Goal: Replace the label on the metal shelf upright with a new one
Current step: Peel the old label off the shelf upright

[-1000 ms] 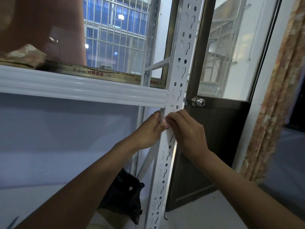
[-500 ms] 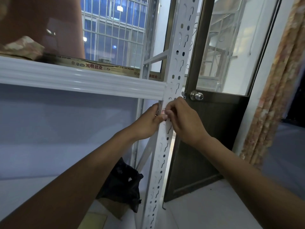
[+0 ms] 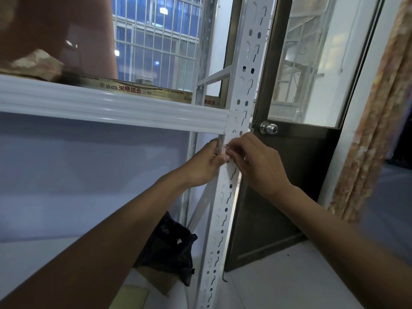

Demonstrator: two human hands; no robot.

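Both hands meet at the white slotted upright (image 3: 225, 197), just below the shelf beam (image 3: 111, 108). A small red-and-white label (image 3: 224, 150) sits between the left hand (image 3: 205, 166) thumb and right hand (image 3: 256, 161) fingertips, each grip pinched narrow on it.

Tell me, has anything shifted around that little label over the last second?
Hardly. Both hands, left and right, stay pinched at the small red-and-white label on the white upright, just under the shelf beam. Nothing visibly taken or let go; mostly the camera's view drifted. The door knob is unchanged.
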